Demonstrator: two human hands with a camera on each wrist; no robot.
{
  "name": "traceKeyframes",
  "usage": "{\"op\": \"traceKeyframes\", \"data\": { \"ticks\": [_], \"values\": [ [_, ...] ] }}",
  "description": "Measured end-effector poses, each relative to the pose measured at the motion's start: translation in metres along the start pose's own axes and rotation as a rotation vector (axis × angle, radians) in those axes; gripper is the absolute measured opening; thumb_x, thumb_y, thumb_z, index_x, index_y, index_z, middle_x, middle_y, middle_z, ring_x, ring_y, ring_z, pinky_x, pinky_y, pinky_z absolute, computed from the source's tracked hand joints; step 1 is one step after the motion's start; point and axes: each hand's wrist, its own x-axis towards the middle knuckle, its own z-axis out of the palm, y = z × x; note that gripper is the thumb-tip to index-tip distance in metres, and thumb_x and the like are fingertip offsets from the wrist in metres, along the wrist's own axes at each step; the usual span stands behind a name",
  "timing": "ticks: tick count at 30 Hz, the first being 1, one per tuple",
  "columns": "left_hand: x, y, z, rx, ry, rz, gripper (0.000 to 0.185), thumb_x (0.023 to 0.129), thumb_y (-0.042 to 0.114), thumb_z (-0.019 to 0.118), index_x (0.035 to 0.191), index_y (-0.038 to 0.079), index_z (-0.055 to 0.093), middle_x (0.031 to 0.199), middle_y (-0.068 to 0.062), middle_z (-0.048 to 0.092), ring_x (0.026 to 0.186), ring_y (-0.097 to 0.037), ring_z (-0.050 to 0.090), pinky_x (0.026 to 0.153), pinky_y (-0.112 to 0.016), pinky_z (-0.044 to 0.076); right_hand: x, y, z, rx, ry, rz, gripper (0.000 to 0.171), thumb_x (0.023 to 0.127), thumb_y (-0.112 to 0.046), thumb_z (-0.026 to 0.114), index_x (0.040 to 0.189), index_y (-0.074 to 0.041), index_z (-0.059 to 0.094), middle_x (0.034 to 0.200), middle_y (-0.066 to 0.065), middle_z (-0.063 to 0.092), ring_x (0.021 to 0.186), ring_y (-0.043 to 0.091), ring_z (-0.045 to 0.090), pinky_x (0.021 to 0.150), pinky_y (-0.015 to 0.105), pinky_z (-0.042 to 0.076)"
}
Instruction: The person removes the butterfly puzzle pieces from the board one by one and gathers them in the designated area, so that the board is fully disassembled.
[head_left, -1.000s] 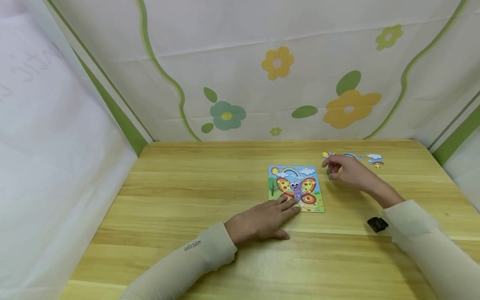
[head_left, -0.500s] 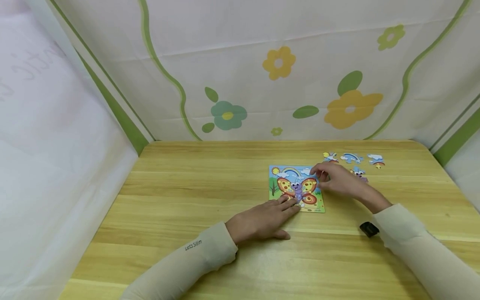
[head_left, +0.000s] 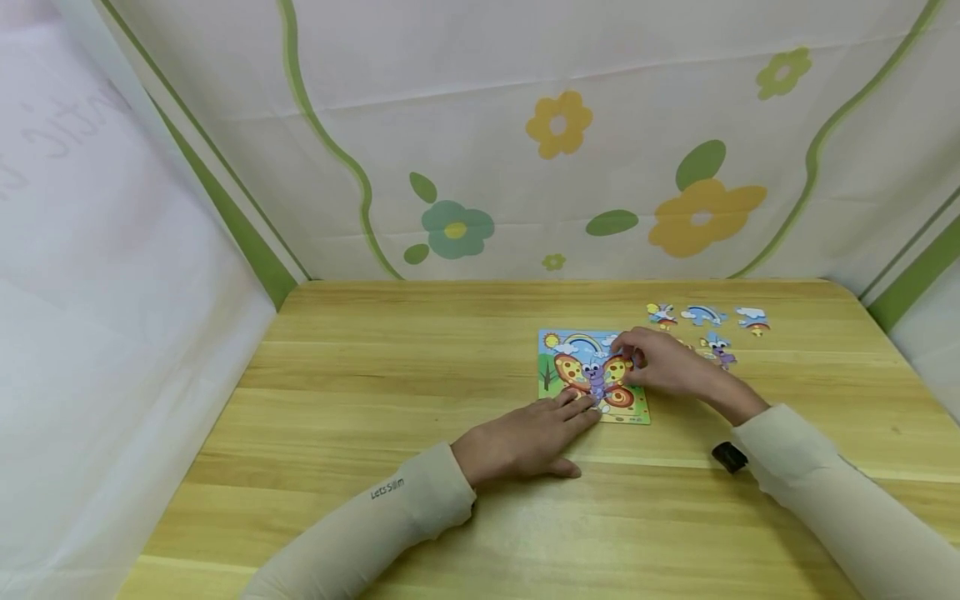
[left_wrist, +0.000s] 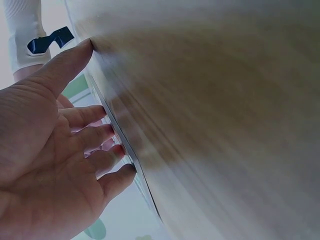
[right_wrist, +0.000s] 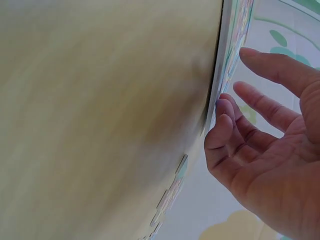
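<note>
Left hand (head_left: 525,439) hasn't budged, flat fingers pinning the near edge of the butterfly puzzle board (head_left: 581,367). The board lies flat mid-worktop (head_left: 375,392), long axis running away from the person. Right hand (head_left: 663,367) has slid left off the loose pieces (head_left: 705,321), fingers curled onto the board's right wing; whether they hold a piece, I cannot tell.

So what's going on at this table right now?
A person is working on a butterfly puzzle board that lies flat on a wooden table. The left hand rests flat with its fingertips on the board's near edge. The right hand is over the board's right side with its fingers on the picture; whether it holds a piece cannot be told. A few loose puzzle pieces lie on the table beyond the board, to its right.
</note>
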Motion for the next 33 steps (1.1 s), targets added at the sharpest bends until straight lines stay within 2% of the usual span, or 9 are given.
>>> {"op": "traceKeyframes", "data": {
  "ticks": [9,14,33],
  "values": [
    [-0.0018,0.0010,-0.0024,-0.024,-0.003,0.001,0.080,0.106,0.048,0.056,0.170,0.017,0.018,0.178,0.002,0.008,0.165,-0.021,0.008,0.132,-0.037,0.020,0.0033,-0.0027,0.0018,-0.019,-0.029,0.028,0.028,0.090,-0.004,0.078,0.116,-0.001,0.068,0.099,0.010,0.063,0.087,0.018,0.056,0.074,0.034,0.048],
    [-0.0021,0.0014,-0.0021,-0.028,-0.002,0.003,0.080,0.107,0.047,0.057,0.170,0.017,0.019,0.178,0.001,0.009,0.165,-0.021,0.008,0.132,-0.037,0.020,0.0042,-0.0048,0.0017,-0.023,-0.042,0.040,0.030,0.090,-0.004,0.078,0.118,-0.002,0.069,0.102,0.011,0.064,0.090,0.021,0.059,0.077,0.037,0.050],
    [0.0004,-0.0001,-0.0006,-0.016,-0.006,-0.007,0.081,0.106,0.049,0.056,0.170,0.019,0.017,0.178,0.003,0.008,0.165,-0.020,0.007,0.132,-0.037,0.019,0.0081,-0.0037,-0.0004,-0.031,-0.099,0.007,0.031,0.091,0.002,0.073,0.121,-0.008,0.071,0.103,0.014,0.062,0.090,0.023,0.057,0.074,0.035,0.047]
  ]
}}
